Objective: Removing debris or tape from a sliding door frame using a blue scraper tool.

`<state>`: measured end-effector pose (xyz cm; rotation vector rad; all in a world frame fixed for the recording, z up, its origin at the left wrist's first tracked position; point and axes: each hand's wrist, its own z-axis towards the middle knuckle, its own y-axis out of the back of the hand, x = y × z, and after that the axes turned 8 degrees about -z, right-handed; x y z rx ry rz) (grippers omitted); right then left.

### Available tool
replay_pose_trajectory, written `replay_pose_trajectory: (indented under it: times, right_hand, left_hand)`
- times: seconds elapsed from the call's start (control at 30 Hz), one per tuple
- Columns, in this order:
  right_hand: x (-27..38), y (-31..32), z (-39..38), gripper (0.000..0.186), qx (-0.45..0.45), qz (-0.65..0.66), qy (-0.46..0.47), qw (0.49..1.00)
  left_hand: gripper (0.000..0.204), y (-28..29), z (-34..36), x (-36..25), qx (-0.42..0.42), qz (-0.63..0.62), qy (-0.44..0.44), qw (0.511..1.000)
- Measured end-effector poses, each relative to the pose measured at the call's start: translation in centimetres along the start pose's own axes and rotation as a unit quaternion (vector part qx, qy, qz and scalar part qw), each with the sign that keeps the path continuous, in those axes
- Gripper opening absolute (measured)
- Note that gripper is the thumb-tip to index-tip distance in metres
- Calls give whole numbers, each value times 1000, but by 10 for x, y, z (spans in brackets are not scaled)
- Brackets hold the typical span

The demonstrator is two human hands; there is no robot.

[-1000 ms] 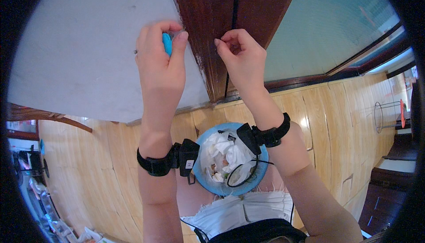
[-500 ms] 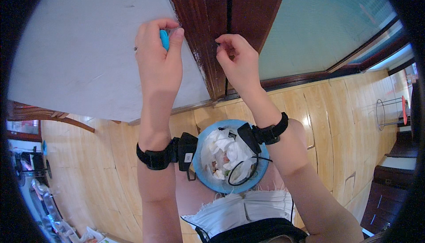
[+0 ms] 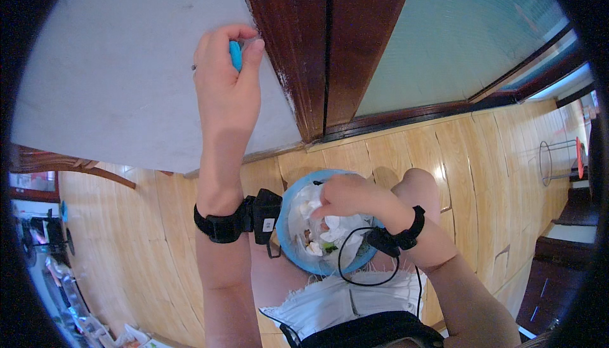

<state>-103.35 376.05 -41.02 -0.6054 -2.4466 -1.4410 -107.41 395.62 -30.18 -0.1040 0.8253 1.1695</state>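
My left hand is raised against the pale wall, beside the edge of the dark wooden door frame. Its fingers are closed round a small bright-blue round thing, mostly covered by the hand; a bit of something clear shows by the thumb tip. Low over a blue trash bin, my right hand hangs with its back up. Its fingers are mostly hidden, so whether they hold anything does not show. White crumpled tissues and other scraps fill the bin, which stands between my legs.
Right of the frame is a frosted glass panel. A curved wooden furniture piece is at the left, a red-topped wire stool at far right. Black wrist straps carry small boxes, with a cable looping from the right one.
My right hand has dropped from in front of the door frame to over the trash bin. My left hand stays in place with the blue round thing.
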Motion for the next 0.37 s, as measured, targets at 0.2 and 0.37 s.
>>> replay_pose_trajectory:
  times: [0.2,0.37]
  right_hand:
    - [-32,28,18,21,-534,172,13,828]
    - [-27,106,35,18,-528,293,-113,789]
  left_hand:
    - [12,-5,3,-2,-5,5,-6,1000]
    - [14,-5,1,4,-6,-11,5,1000]
